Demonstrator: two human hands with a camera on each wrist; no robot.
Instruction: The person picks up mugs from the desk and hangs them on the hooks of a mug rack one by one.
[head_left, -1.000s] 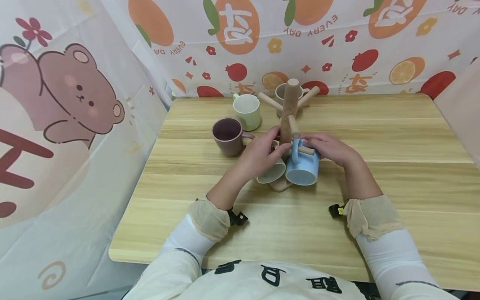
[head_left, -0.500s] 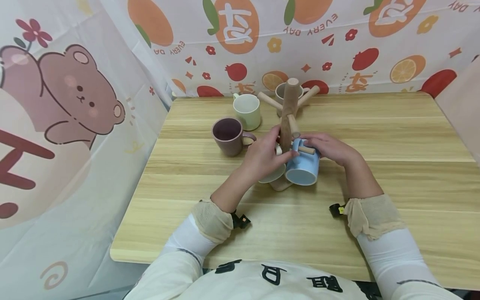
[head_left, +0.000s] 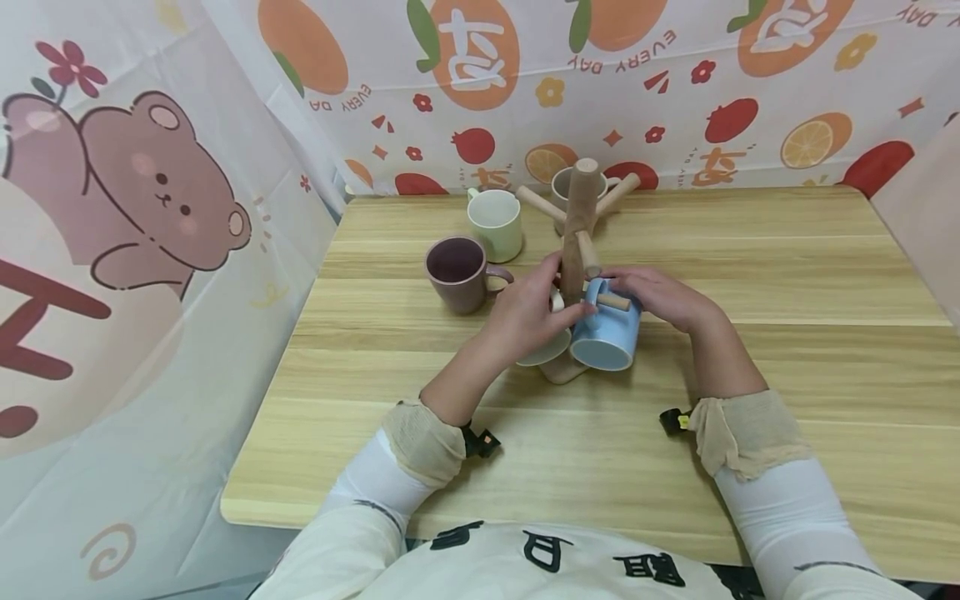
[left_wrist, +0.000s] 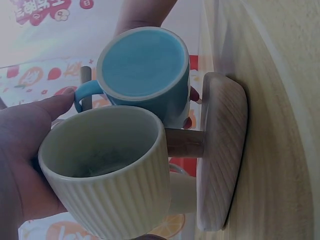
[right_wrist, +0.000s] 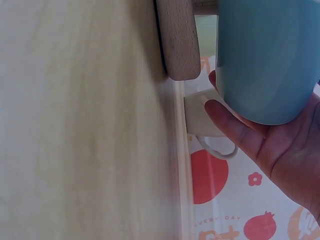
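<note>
A wooden mug tree (head_left: pixel 582 208) stands on the table, its base (left_wrist: pixel 222 150) at the right of the left wrist view. My right hand (head_left: pixel 663 296) holds a light blue mug (head_left: pixel 606 337) by its side, fingers curving round it. The mug's handle (left_wrist: pixel 89 91) loops over a peg (head_left: pixel 613 302), and one round end faces me. My left hand (head_left: pixel 528 308) grips the post, its fingertips partly hidden behind it, while its thumb touches the blue handle. A ribbed cream mug (left_wrist: pixel 107 185) hangs beside the blue one, partly covered by my left hand in the head view.
On the table (head_left: pixel 360 400), a purple mug (head_left: pixel 459 275) stands left of the tree, its handle close to my left hand. Behind it is a pale green mug (head_left: pixel 495 225). Another light-coloured mug (head_left: pixel 561 185) stands behind the tree, near the patterned cloth (head_left: pixel 600 108).
My left hand has shifted slightly right, bringing its thumb onto the blue mug's handle and covering more of the cream mug. My right hand keeps its hold, nearly still.
</note>
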